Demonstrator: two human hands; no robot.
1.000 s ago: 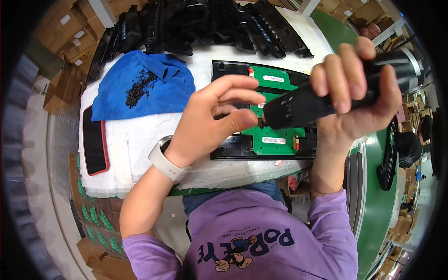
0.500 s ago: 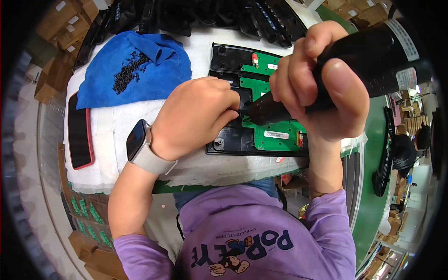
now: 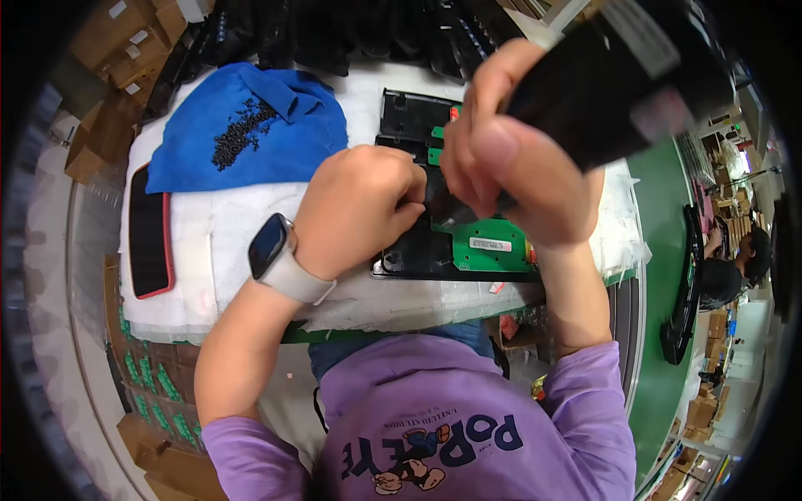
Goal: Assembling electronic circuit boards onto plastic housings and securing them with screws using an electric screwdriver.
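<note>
My right hand (image 3: 535,171) is wrapped round a thick black electric screwdriver (image 3: 610,100), tilted with its narrow end down to the left. That end is blurred and partly hidden by my fingers. Close beside it, my left hand (image 3: 355,204) is closed in a pinch; what sits between its fingertips is hidden. Both hands are over a black plastic panel (image 3: 409,263) carrying a green circuit board (image 3: 484,255) with a white label. A blue cloth (image 3: 188,150) to the left holds a heap of small black screws (image 3: 238,138).
A phone with a red edge (image 3: 150,242) lies at the table's left. Black plastic parts (image 3: 292,37) crowd the far side. To the right is a green surface (image 3: 656,275) with a long black part (image 3: 685,292) on it. A co-worker (image 3: 739,267) is farther right.
My right hand and the electric screwdriver have swung leftward, and the screwdriver's narrow end is less visible behind my fingers. My left hand stays pinched near the panel, with its wrist slightly further right.
</note>
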